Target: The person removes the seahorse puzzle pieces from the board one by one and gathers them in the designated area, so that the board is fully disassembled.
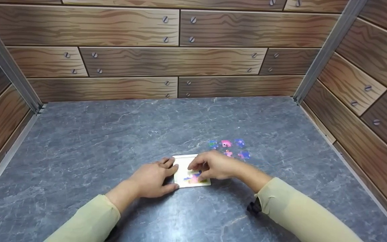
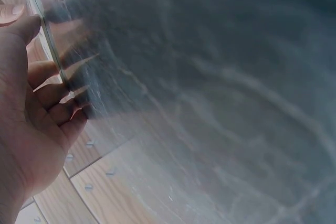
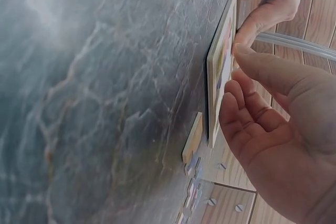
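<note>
A small white puzzle tray (image 1: 184, 164) lies on the table, with joined pink, blue and yellow jigsaw pieces (image 1: 192, 178) along its near side. My left hand (image 1: 153, 178) rests at the tray's left edge, its thumb by the near left corner and its fingers spread along the side. Over the tray's right part is my right hand (image 1: 217, 164), fingers loosely bent and thumb low at the joined pieces. In the right wrist view, no piece shows between the thumb and fingers of the right hand (image 3: 283, 114). This hand hides the tray's far right corner in the head view.
Several loose jigsaw pieces (image 1: 226, 143) lie beyond the right hand in two rough rows. A wooden-edged piece (image 3: 192, 137) sits on the table beside the tray in the right wrist view. Wood-patterned walls (image 1: 129, 62) enclose the grey marbled table (image 1: 113, 131).
</note>
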A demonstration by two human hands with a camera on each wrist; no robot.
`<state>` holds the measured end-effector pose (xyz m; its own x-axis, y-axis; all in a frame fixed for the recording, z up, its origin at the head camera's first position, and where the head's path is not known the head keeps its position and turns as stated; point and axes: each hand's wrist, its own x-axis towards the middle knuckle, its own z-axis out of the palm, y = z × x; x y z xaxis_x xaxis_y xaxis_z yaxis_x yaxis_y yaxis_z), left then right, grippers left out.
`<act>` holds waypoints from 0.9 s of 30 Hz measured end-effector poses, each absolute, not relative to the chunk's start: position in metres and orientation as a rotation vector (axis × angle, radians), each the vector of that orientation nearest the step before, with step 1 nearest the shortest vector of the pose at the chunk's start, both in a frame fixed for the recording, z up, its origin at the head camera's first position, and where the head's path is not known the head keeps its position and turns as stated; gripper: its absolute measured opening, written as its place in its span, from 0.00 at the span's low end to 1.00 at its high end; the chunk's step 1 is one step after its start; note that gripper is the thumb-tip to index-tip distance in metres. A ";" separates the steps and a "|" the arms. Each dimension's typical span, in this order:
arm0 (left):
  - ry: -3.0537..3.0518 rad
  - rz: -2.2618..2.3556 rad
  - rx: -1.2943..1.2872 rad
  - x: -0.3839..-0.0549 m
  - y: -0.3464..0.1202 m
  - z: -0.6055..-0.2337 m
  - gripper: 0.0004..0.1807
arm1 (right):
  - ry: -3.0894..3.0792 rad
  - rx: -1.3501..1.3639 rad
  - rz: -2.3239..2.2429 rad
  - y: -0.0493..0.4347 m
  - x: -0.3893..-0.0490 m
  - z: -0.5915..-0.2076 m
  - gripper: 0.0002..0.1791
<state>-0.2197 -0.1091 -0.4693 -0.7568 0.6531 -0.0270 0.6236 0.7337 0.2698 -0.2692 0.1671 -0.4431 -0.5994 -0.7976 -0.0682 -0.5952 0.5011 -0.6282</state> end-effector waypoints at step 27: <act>2.804 0.375 1.032 -0.220 -0.109 -0.469 0.39 | 2.280 -1.173 -0.641 0.163 -0.277 -0.441 0.27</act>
<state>-0.2199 -0.1095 -0.4686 -0.7577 0.6516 -0.0363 0.6191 0.7353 0.2757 -0.2774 0.1631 -0.4411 -0.5083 -0.8351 -0.2103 -0.6033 0.5196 -0.6050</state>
